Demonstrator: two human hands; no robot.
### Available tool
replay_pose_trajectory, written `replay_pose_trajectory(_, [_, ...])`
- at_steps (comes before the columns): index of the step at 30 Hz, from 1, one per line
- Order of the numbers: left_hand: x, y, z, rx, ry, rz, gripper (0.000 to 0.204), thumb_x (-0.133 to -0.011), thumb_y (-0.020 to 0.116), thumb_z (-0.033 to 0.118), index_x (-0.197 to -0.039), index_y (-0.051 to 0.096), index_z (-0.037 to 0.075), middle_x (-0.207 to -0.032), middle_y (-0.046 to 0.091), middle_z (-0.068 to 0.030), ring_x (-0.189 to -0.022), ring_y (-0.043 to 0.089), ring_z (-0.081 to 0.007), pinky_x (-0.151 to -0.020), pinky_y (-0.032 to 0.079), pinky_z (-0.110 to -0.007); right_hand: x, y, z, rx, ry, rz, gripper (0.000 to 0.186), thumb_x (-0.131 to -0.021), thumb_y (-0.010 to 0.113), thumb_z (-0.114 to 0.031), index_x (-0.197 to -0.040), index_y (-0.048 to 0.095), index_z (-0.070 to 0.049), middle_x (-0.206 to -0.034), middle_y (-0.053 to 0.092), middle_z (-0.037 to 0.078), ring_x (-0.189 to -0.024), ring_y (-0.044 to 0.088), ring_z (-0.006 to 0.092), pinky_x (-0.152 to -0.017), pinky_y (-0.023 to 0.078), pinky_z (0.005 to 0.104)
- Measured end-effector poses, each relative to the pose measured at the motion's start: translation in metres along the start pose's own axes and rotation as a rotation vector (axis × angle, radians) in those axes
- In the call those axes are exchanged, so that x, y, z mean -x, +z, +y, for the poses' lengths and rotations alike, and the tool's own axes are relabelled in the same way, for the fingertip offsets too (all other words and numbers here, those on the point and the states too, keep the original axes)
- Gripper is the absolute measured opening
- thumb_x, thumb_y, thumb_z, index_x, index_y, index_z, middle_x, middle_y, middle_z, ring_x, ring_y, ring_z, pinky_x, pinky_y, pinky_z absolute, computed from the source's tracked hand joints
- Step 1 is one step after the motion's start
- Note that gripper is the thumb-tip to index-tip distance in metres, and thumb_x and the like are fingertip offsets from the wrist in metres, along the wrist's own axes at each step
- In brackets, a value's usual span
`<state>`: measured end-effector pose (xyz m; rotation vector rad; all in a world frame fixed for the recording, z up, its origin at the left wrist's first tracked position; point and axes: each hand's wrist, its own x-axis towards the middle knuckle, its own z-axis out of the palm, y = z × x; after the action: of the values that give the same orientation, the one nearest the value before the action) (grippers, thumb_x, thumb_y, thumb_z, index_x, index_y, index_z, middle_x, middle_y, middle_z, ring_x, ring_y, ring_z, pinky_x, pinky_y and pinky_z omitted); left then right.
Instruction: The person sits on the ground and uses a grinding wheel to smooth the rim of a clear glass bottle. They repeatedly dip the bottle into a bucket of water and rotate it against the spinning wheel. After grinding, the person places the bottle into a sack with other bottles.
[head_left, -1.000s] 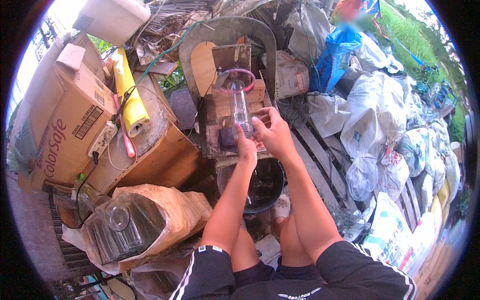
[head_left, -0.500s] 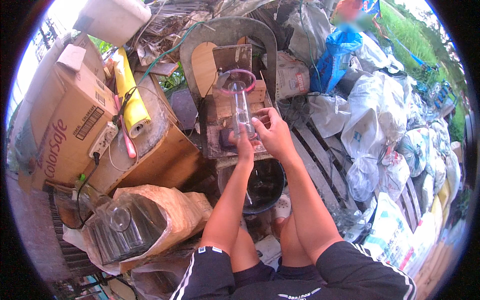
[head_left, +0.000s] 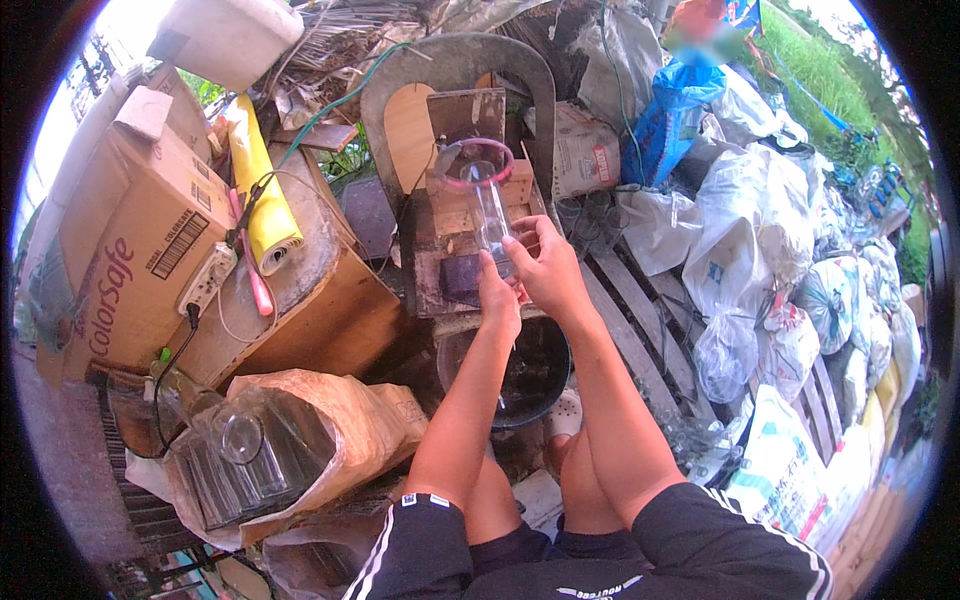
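Observation:
Both hands hold a clear bottle [head_left: 488, 208] over a wooden stand [head_left: 466, 110] set on a grey plastic chair [head_left: 375, 100]. My left hand [head_left: 499, 293] is closed around the bottle's near end, thumb lying along it. From the right, my right hand [head_left: 549, 266] grips the same end with thumb and fingers. The bottle's far end lies at a pinkish ring [head_left: 511, 160] on the stand; I cannot tell whether they touch. A dark block [head_left: 459, 279] sits on the stand beside my left hand. Below my wrists is a dark basin [head_left: 540, 375].
At left, a paper sack [head_left: 370, 410] holds clear glass bottles [head_left: 250, 470]. Behind it stand a wooden cabinet [head_left: 330, 318], a power strip [head_left: 208, 280], a yellow roll [head_left: 262, 190] and a cardboard box [head_left: 140, 230]. Filled plastic bags [head_left: 745, 235] crowd slatted wood [head_left: 640, 318] at right.
The bottle has tilted and shifted slightly to the right at its far end. My left hand has moved a little right and lower, uncovering more of the dark block.

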<state>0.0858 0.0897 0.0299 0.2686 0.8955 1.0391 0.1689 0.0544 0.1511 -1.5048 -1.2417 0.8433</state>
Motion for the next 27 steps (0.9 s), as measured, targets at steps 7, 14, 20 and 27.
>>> replay_pose_trajectory(7, [0.004, 0.007, 0.000, 0.326, -0.085, -0.040, 0.074, -0.103, 0.046, 0.071, -0.149, 0.044, 0.012, -0.122, 0.061, -0.0098, -0.104, 0.058, -0.0234, -0.089, 0.045, -0.041, 0.002, -0.001, -0.001, -0.024, 0.021, -0.002, 0.037, -0.098, 0.071, -0.025, -0.123, 0.062, 0.002, -0.102, 0.076, 0.026, -0.094, 0.076, 0.0370, -0.086, 0.057, 0.0444])
replay_pose_trajectory(14, [-0.002, 0.008, -0.009, 0.000, 0.154, 0.201, 0.065, -0.094, 0.073, 0.062, -0.131, 0.045, 0.017, -0.092, 0.051, 0.0028, -0.074, 0.050, -0.0100, -0.070, 0.046, -0.036, 0.002, -0.004, -0.002, 0.066, -0.037, 0.025, 0.039, -0.098, 0.071, -0.025, -0.123, 0.062, 0.002, -0.103, 0.076, 0.026, -0.094, 0.075, 0.0372, -0.086, 0.057, 0.0443])
replay_pose_trajectory(20, [0.008, 0.001, 0.002, 0.251, 0.129, -0.126, 0.084, -0.093, 0.037, 0.091, -0.133, 0.053, 0.019, -0.108, 0.050, -0.0003, -0.088, 0.047, -0.0157, -0.089, 0.038, -0.043, 0.001, -0.004, -0.001, 0.010, -0.015, 0.020, 0.037, -0.097, 0.072, -0.024, -0.121, 0.063, 0.003, -0.100, 0.075, 0.025, -0.092, 0.075, 0.0356, -0.084, 0.058, 0.0438])
replay_pose_trajectory(27, [0.004, 0.002, -0.005, -0.085, 0.256, 0.097, 0.067, -0.100, 0.053, 0.073, -0.134, 0.050, 0.017, -0.105, 0.057, -0.0001, -0.095, 0.055, -0.0142, -0.084, 0.042, -0.037, 0.001, -0.004, -0.005, 0.047, -0.027, 0.016, 0.038, -0.097, 0.071, -0.026, -0.122, 0.063, 0.003, -0.098, 0.075, 0.026, -0.090, 0.076, 0.0369, -0.083, 0.058, 0.0441])
